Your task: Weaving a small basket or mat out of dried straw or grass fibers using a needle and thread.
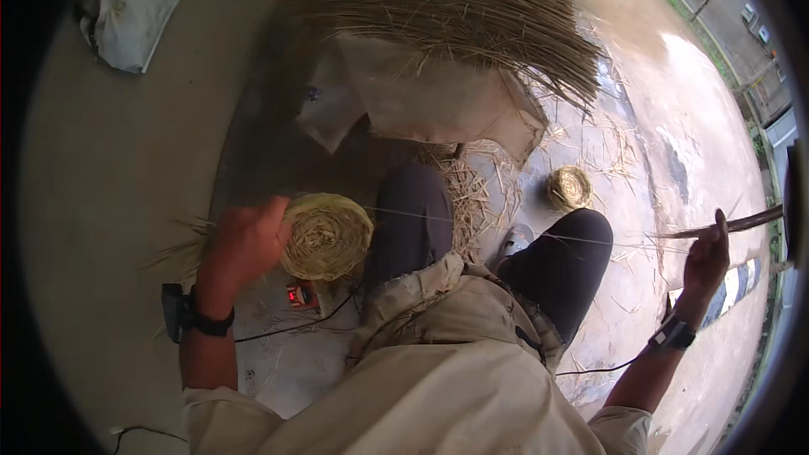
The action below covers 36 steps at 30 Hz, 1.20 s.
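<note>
At the left, my left hand (253, 240) is closed at the edge of a round coiled straw basket (327, 238), slightly smeared by motion. Loose straw ends (181, 244) stick out past that hand on its outer side. A thin pale thread (506, 233) stretches nearly straight from the basket, over both my knees, to the far right. There my right hand (706, 261) pinches it, the arm held wide. Whether a needle is also between those fingers is too small to tell.
A large bundle of straw (447, 8) lies ahead on a pale sheet (430, 101). Beyond my right knee stands a smaller straw basket (570, 188). A red packet (302, 295) lies below the held basket, a white sack (143, 8) at far left. A dark rod (754, 219) juts in behind my right hand.
</note>
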Each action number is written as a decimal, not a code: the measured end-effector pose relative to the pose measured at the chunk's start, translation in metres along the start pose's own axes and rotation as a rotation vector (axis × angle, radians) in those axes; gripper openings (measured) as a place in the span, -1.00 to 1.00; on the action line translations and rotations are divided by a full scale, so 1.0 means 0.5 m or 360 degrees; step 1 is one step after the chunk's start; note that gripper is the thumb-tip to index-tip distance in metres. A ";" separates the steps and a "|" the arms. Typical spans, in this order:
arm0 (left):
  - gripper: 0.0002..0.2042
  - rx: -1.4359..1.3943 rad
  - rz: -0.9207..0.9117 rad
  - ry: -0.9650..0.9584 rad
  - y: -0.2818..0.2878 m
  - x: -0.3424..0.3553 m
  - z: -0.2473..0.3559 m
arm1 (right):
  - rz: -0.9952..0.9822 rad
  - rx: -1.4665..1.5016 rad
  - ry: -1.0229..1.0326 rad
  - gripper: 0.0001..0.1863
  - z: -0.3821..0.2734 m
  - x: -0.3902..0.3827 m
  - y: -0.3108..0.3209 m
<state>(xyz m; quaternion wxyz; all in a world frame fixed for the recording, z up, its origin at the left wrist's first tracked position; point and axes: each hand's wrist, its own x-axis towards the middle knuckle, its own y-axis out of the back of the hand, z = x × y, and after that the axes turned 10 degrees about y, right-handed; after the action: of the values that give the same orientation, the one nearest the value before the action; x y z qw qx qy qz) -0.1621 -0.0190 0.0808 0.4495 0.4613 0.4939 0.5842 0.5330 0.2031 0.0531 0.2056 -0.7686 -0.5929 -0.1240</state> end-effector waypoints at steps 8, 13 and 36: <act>-0.77 -0.0530 -0.0301 -0.0557 -0.062 0.022 0.205 | -0.1294 -0.0194 0.0091 -0.64 -0.024 -0.254 -0.444; -0.58 -0.0711 -0.0310 -0.0540 -0.067 0.037 0.280 | -0.1942 0.0276 -0.0862 -0.52 0.058 -0.340 -0.572; -0.59 -0.0811 -0.0340 -0.0620 -0.142 0.037 0.276 | -0.0944 0.0712 -0.1518 -0.65 0.095 -0.241 -0.519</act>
<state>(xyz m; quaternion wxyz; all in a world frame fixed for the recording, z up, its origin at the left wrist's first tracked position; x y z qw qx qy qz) -0.0246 0.0295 0.0241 0.6949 0.3827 0.2824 0.5393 0.2485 0.1765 0.0029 0.0303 -0.4794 -0.8205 0.3100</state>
